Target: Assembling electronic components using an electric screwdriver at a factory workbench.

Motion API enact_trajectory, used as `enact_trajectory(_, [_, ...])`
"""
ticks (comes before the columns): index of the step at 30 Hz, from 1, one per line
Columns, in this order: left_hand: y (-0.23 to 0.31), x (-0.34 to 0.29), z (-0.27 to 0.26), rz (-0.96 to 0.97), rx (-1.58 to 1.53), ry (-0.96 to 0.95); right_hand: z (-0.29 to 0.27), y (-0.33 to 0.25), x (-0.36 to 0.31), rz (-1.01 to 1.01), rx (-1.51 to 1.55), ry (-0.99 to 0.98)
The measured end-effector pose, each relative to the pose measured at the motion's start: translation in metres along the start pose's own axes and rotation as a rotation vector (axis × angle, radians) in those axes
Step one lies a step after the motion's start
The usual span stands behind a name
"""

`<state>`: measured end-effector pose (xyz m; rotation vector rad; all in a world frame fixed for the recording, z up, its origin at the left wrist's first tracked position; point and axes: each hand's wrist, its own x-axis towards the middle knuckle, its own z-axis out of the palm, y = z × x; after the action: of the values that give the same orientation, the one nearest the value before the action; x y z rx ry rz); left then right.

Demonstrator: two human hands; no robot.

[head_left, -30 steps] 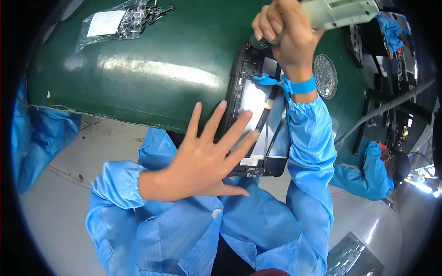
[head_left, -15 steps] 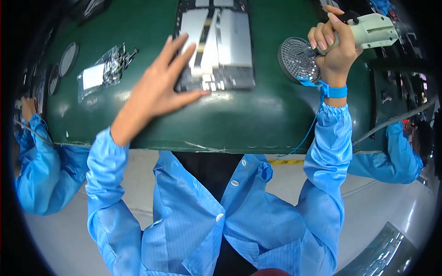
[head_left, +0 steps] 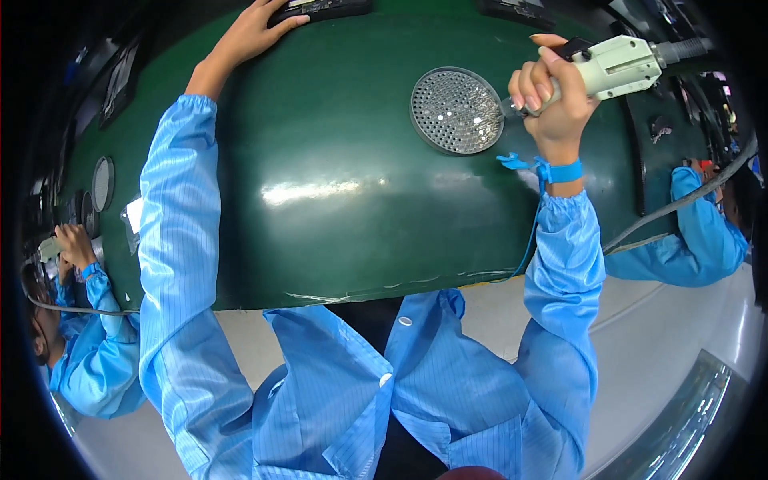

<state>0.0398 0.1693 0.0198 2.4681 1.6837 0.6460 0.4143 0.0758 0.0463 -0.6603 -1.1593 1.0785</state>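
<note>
At the far edge of the table, my left hand (head_left: pixel 250 34) reaches out with thumb and fingers apart. Its thumb lies along the near edge of a dark flat electronic device (head_left: pixel 332 10) with exposed parts, mostly cut off by the top of the picture. Some fingertips are out of view there. My right hand (head_left: pixel 554 94) is wrapped round a pale green electric screwdriver (head_left: pixel 620 70), whose tip points left. That tip is at the right rim of a round dish (head_left: pixel 456 112) with a perforated face. A blue wrist strap (head_left: pixel 564 171) circles my right wrist.
Past my left sleeve, a clear plastic bag (head_left: pixel 131 228) peeks out, with a round dish (head_left: pixel 102 184) beyond it. Another dark device (head_left: pixel 518 10) is at the far side. Co-workers in blue sleeves (head_left: pixel 104 360) sit left and right. A grey cable (head_left: pixel 680 210) runs along the right.
The electronic device has gone from the middle of the table to the far edge, and my left hand has moved away with it. The screwdriver and perforated dish appear further left in view.
</note>
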Motion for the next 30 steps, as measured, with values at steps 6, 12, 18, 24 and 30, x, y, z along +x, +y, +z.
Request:
enact_trajectory(6, [0.01, -0.004, 0.017, -0.028, -0.04, 0.148, 0.016, 0.004, -0.012, 0.075, 0.006, -0.098])
enact_trajectory(12, [0.088, -0.102, 0.011, 0.201, -0.122, 0.406, 0.017, 0.011, -0.017, 0.072, 0.087, -0.195])
enact_trajectory(18, [0.097, -0.152, 0.015, 0.283, -0.084, 0.313, 0.014, 0.018, -0.021, 0.067, 0.05, -0.196])
enact_trajectory(24, [0.098, -0.153, 0.014, 0.245, -0.111, 0.371, 0.018, 0.025, -0.023, 0.075, 0.048, -0.235])
enact_trajectory(30, [0.094, -0.154, 0.014, 0.219, -0.128, 0.346, 0.017, 0.028, -0.024, 0.085, 0.049, -0.238])
